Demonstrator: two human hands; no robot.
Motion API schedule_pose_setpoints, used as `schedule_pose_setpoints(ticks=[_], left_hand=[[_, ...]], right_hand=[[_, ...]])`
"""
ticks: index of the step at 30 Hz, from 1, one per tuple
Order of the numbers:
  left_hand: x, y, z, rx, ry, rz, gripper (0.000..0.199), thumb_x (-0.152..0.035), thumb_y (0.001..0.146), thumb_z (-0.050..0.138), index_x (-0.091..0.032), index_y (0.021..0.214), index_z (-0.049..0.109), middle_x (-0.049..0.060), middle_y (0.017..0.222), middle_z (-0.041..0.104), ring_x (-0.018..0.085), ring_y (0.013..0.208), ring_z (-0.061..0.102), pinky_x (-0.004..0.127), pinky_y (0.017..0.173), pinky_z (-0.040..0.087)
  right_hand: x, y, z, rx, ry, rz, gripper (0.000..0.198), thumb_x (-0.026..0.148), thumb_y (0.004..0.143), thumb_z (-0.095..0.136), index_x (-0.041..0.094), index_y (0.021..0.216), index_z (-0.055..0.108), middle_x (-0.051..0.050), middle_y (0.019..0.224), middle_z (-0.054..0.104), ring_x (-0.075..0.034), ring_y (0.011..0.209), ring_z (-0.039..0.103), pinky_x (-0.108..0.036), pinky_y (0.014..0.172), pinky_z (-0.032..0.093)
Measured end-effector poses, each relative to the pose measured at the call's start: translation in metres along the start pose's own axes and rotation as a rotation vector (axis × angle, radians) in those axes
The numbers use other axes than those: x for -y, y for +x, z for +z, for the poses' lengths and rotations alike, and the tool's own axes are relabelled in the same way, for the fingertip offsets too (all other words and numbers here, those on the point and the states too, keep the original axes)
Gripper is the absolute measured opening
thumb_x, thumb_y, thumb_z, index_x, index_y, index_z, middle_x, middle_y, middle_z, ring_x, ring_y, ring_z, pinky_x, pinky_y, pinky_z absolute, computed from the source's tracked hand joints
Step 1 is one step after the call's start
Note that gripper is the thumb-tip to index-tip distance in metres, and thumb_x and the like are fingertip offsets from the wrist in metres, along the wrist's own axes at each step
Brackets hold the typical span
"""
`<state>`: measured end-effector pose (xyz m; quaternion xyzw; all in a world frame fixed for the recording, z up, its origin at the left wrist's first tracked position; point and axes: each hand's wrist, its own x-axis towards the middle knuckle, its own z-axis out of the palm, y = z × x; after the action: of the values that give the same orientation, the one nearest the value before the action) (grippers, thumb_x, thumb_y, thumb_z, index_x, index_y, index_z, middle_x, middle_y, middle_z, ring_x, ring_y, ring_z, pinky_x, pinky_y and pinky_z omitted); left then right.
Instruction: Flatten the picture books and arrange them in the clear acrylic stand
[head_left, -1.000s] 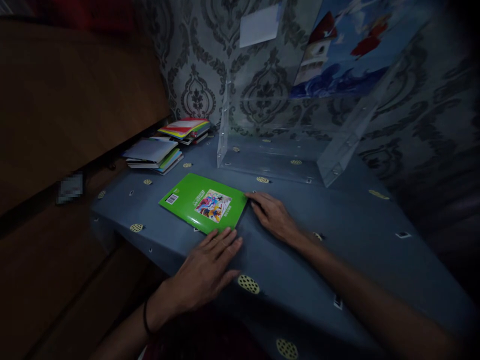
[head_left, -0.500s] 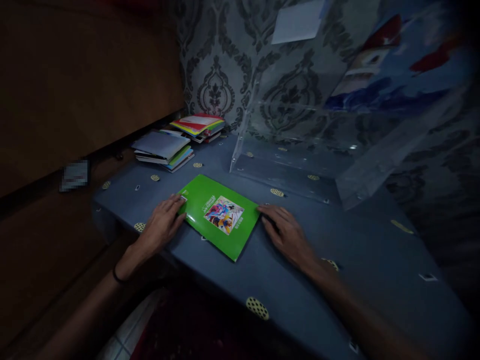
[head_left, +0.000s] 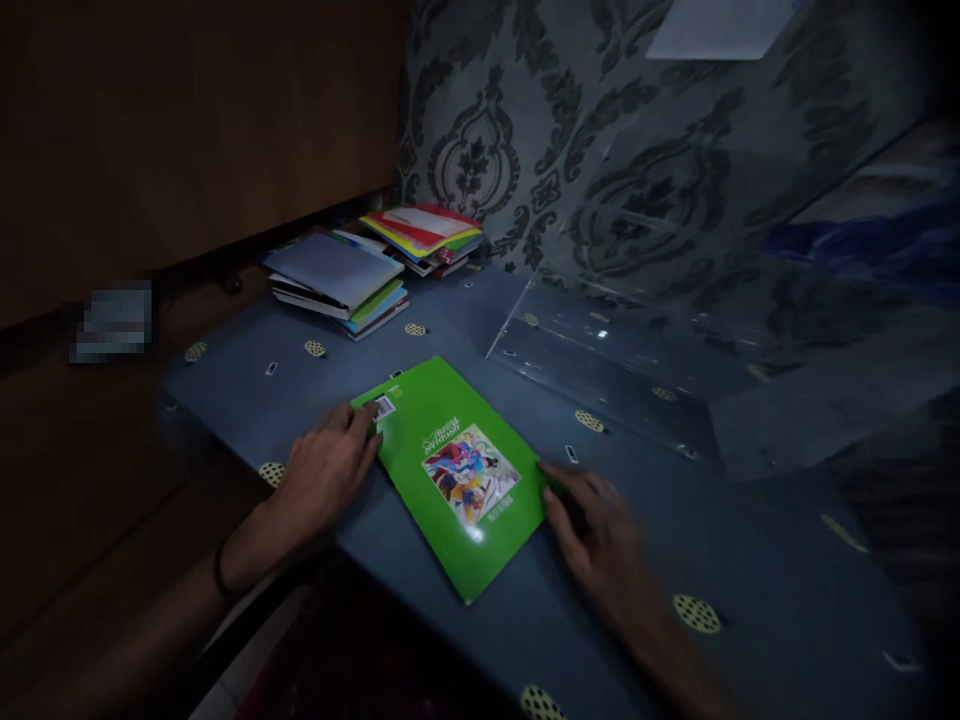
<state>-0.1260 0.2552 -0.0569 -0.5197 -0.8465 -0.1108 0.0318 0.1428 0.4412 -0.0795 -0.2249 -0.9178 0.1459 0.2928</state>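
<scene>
A thin green book lies between my two hands on the cloth-covered table, with a colourful square picture and pale lettering on its cover. My left hand grips its left edge near the far corner, fingertips on the cover beside a small white label. At the right edge, my right hand holds the book between fingers and thumb; it is a little blurred. A dark band circles my left wrist.
Two stacks stand at the far left: books under a greyish cover, and books topped with red and yellow. A clear plastic stand is right of them, against patterned wallpaper. Brown wooden panelling borders the left.
The view has shifted, and the green book appears nearer and turned somewhat, its near corner lower in the picture. Both hands have stayed at its sides.
</scene>
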Motion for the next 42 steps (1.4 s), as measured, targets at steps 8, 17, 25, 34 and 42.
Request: schedule_pose_setpoints(ticks=[8,17,25,34,42], left_hand=[[0.011,0.094,0.017,0.157,-0.254,0.487,0.044,-0.017,0.097,0.036,-0.02,0.14,0.047,0.011,0.13,0.062,0.027,0.116,0.056,0.045,0.1,0.048],[0.001,0.096,0.033,0.089,-0.342,0.537,0.044,-0.016,0.098,0.034,-0.019,0.14,0.047,0.012,0.136,0.062,0.028,0.122,0.057,0.048,0.1,0.046],[0.0,0.095,0.031,0.063,-0.317,0.578,0.04,-0.021,0.102,0.035,-0.016,0.139,0.049,0.014,0.139,0.061,0.026,0.125,0.057,0.048,0.106,0.045],[-0.011,0.095,0.025,0.005,-0.24,0.636,0.039,-0.031,0.105,0.035,-0.014,0.131,0.058,0.015,0.129,0.069,0.027,0.12,0.062,0.047,0.101,0.05],[-0.013,0.094,0.018,0.014,-0.129,0.645,0.042,-0.029,0.105,0.033,-0.01,0.133,0.058,0.016,0.124,0.069,0.029,0.115,0.064,0.046,0.099,0.052]], right_hand=[[0.108,-0.044,0.004,0.248,0.258,-0.277,0.048,0.015,0.097,0.052,0.026,0.143,0.053,-0.007,0.098,0.077,-0.023,0.086,0.074,-0.038,0.072,0.064],[0.06,0.078,0.021,0.146,0.255,-0.106,0.04,0.016,0.102,0.042,0.024,0.139,0.054,-0.01,0.123,0.07,-0.024,0.114,0.065,-0.047,0.096,0.058],[0.0,0.132,0.073,0.39,0.242,-0.14,0.049,0.01,0.098,0.039,0.02,0.145,0.05,-0.011,0.15,0.055,-0.023,0.142,0.048,-0.052,0.118,0.04],[-0.014,0.062,0.035,0.278,0.352,-0.168,0.044,0.019,0.105,0.036,0.022,0.146,0.05,-0.009,0.154,0.05,-0.02,0.149,0.038,-0.052,0.121,0.037],[-0.007,-0.013,-0.006,0.165,0.297,-0.192,0.043,0.013,0.102,0.044,0.019,0.143,0.055,-0.012,0.144,0.061,-0.022,0.14,0.051,-0.049,0.114,0.048]])
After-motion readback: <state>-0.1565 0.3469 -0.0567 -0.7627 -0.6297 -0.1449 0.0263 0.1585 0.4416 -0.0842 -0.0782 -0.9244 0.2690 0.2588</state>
